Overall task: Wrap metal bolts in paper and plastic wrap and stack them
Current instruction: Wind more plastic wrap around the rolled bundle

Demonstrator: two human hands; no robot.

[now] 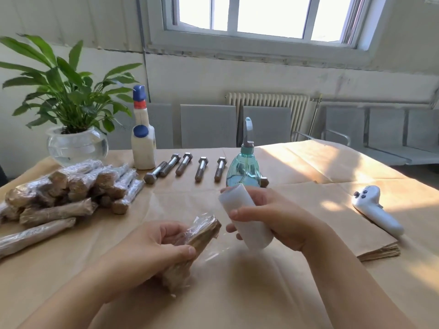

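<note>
Head view, and I'm looking down at the bench, papered in brown. Big stack of wrapped bolts sits far left, well over half the job by my guess. 5 bare bolts wait in a row behind. My right hand grasps the plastic wrap roll; my left hand grips the paper-wrapped bolt, film partly round it.
</note>
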